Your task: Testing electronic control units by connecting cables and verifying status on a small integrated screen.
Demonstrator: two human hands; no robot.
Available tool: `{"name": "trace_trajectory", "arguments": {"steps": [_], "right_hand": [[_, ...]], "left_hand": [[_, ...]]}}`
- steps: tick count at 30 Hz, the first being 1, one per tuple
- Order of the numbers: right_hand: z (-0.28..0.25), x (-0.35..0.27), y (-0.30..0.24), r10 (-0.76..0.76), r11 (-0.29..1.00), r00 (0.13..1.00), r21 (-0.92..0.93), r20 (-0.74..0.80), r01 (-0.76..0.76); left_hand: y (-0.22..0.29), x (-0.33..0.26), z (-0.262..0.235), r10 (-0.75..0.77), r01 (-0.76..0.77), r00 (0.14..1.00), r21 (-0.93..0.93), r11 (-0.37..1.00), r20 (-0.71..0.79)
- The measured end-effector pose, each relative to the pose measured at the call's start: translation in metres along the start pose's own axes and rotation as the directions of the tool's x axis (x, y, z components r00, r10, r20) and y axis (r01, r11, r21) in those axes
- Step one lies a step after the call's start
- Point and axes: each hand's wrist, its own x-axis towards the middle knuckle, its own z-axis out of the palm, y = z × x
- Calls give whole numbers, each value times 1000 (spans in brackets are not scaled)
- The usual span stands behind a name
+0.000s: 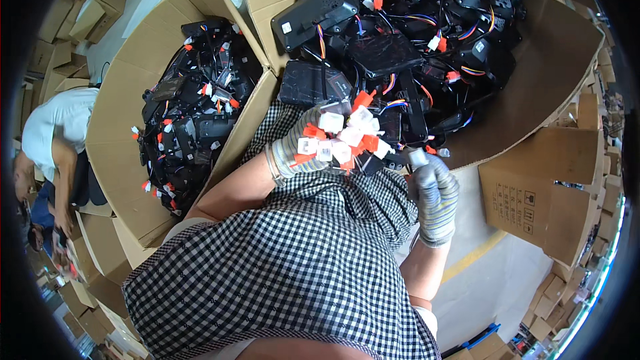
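Observation:
My left hand (298, 143), in a striped work glove, is wrapped round a bunch of white and red plug connectors (350, 135). Their ends fan out toward me, and the leads below them are mostly hidden. To the right, my gloved right hand (437, 201) is closed with a small whitish piece (418, 157) at its thumb and fingertips, its kind too small to tell. Just beyond both hands, a large cardboard box (560, 73) holds many black plastic devices (383, 53) with coloured wires and red and white plugs.
A second cardboard box (110, 140) at the left holds similar black devices (200, 110). Another person (63, 133) in a white top bends beside it. A closed printed carton (533, 193) stands at the right, near a yellow floor line (473, 257).

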Motion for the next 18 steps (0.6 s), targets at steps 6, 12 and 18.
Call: {"name": "trace_trajectory", "arguments": {"steps": [6, 12, 18], "right_hand": [[16, 14, -5, 133, 985, 986, 92, 104, -143], [17, 27, 6, 243, 812, 924, 458, 296, -361], [26, 24, 14, 277, 875, 889, 285, 365, -390]], "left_hand": [[-3, 0, 37, 168, -169, 963, 13, 985, -212], [-2, -15, -11, -364, 239, 930, -852, 466, 61], [5, -5, 10, -445, 370, 882, -811, 453, 154]]}}
